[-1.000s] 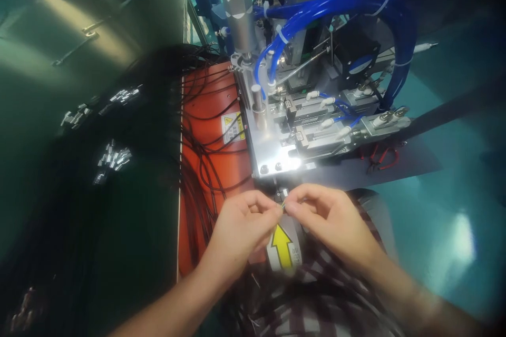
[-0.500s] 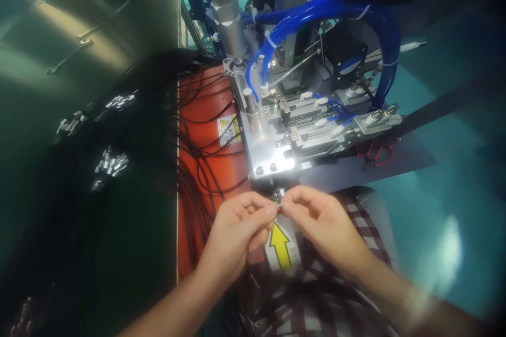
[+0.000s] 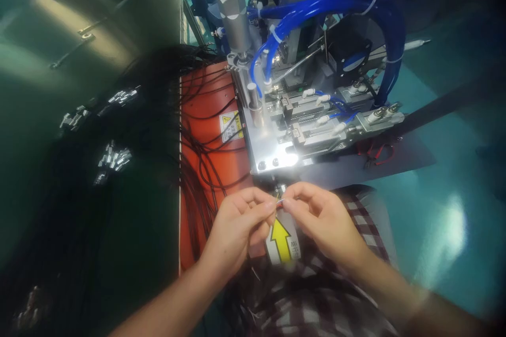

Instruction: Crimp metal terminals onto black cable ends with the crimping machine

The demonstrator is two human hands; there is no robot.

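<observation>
"Pinching anything right now?"
"Yes. The left hand (image 3: 237, 226) and right hand (image 3: 320, 218) each close thumb and forefinger on a thin wire (image 3: 279, 202), fingertips almost meeting."
"Where is that wire?"
"Just under the metal plate (image 3: 272, 157), at twelve o'clock from the yellow arrow label (image 3: 281, 235)."

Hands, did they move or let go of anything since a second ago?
Almost nothing changed. The left hand and right hand still pinch the thin wire between their fingertips, just below the metal plate and above the yellow arrow. Nothing was picked up or let go; the small shift looks like the camera's.
</observation>
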